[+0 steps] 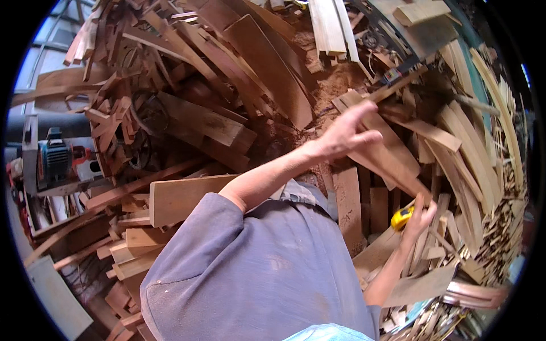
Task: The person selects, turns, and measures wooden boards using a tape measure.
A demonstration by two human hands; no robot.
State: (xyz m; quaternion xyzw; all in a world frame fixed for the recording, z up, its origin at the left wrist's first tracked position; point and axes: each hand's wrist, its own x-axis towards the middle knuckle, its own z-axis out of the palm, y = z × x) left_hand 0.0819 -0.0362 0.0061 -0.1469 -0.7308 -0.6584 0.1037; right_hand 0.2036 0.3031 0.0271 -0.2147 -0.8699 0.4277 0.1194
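Observation:
A wooden board point(387, 149) slants across the space in front of me, right of centre. My left hand point(348, 135) reaches over its far part with thumb and forefinger spread; whether the palm touches the wood is hard to see. At the near end of the board, my right hand point(422, 215) has its fingers closed around the edge. A yellow tape measure point(402, 217) with a dark marking sits right against that hand, on its left side. I cannot make out whether the hand also grips it, and no drawn-out tape shows.
Boards and offcuts point(222, 122) are heaped ahead and to the left. Curved wooden pieces point(469, 153) and thin strips point(495, 250) pile up at the right. A blue-green motor point(54, 156) stands at far left. Reddish sawdust point(341, 79) covers the ground ahead.

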